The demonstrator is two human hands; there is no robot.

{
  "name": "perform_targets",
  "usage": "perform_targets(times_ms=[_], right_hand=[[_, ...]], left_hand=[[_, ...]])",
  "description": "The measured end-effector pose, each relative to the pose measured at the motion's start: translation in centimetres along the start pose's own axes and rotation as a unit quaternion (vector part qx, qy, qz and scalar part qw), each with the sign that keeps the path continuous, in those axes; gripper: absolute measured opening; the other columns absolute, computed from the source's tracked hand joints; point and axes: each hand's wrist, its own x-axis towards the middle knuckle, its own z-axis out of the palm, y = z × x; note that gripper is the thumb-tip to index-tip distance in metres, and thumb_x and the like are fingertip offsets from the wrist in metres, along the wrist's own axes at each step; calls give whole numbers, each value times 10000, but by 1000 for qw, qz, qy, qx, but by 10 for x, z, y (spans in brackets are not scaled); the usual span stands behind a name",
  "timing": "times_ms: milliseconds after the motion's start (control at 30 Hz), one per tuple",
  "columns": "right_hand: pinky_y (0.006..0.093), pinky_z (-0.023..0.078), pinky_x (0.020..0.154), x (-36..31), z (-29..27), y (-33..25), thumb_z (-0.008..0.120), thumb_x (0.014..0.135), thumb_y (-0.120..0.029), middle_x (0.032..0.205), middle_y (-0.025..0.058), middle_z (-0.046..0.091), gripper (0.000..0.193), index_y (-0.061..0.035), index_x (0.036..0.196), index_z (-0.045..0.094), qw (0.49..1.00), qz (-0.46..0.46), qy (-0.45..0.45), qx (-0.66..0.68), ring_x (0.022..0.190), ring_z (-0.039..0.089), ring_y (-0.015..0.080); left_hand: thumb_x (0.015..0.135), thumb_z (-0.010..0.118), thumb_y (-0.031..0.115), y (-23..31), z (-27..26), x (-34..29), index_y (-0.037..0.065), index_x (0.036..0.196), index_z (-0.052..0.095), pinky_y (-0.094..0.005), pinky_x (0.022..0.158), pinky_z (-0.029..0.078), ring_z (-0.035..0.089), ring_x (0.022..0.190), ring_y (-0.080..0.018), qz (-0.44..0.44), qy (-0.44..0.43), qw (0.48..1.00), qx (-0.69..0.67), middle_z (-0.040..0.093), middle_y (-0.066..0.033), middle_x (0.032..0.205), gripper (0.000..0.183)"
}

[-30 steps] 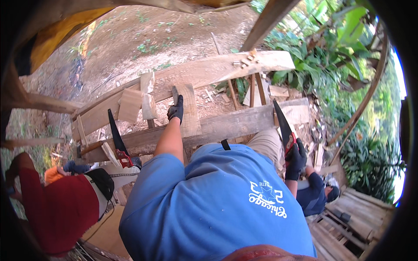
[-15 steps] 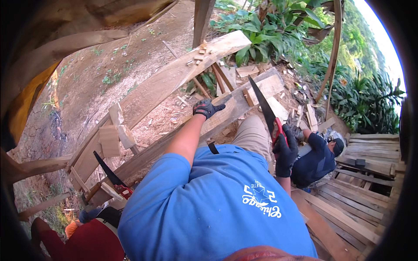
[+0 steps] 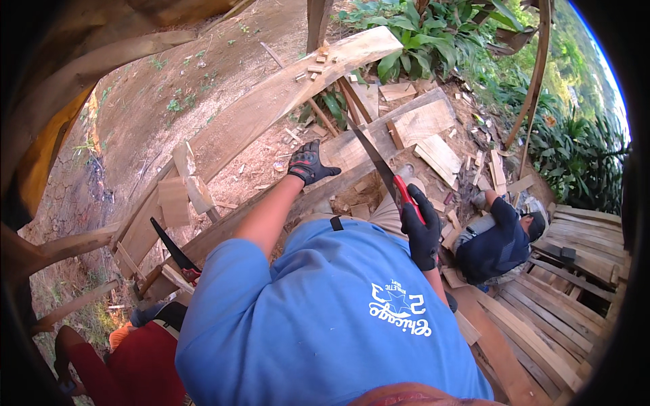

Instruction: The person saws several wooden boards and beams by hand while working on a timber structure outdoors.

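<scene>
My right hand, in a dark glove, grips the red handle of a hand saw. Its long dark blade points up and left, with the tip over a long wooden plank in front of me. I cannot tell whether the blade touches the wood. My left hand, in a black glove with red marks, lies on the plank left of the blade, thumb out to the right and fingers extended. Right of the saw, a small wooden block sits across the plank.
Behind lies a broad curved slab with small offcuts on it. A second saw rests at left. One person in dark clothes crouches at right beside stacked boards; another in red is at lower left. Wood scraps litter the ground.
The saw has swung left and forward with my right hand, bringing its blade over the plank. My left hand has shifted a little to the left along the wood.
</scene>
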Motion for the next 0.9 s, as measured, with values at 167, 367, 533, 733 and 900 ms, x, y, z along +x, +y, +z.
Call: perform_targets(times_ms=[167,367,533,733,900], right_hand=[[372,533,1098,21,26,7,728,1037,-163,1400,174,744,440,-26,1454,692,998,-22,-51,-25,1277,709,228],[267,513,667,47,40,43,715,1057,-194,1063,21,743,462,-57,1496,676,989,-102,-78,-76,736,586,58],[265,512,658,54,36,44,723,1053,-198,1043,22,750,472,-66,1503,676,984,-132,-80,-91,720,589,57],[287,561,732,49,27,5,737,1033,-214,1098,85,791,456,-46,1456,707,995,44,-86,-19,791,686,99],[239,441,577,58,25,0,711,1051,-183,907,18,697,450,-51,1480,684,995,-4,-96,14,641,556,59]], left_hand=[[643,907,751,-6,38,-35,-8,1711,184,-587,1346,176,243,1634,-449,-14,54,994,92,264,-267,1747,1496],[627,932,721,6,61,-35,6,1722,183,-614,1334,171,267,1621,-452,-55,101,987,109,297,-258,1739,1507],[664,897,743,13,39,-29,2,1707,244,-564,1305,290,369,1586,-420,-88,62,994,10,380,-260,1703,1437],[648,878,777,-23,7,-5,-4,1674,363,-472,1236,446,527,1495,-386,-120,-43,991,-35,518,-238,1634,1389],[654,910,747,-27,6,9,29,1558,532,-462,1104,548,680,1320,-357,-82,-70,994,-10,680,-200,1451,1215]])
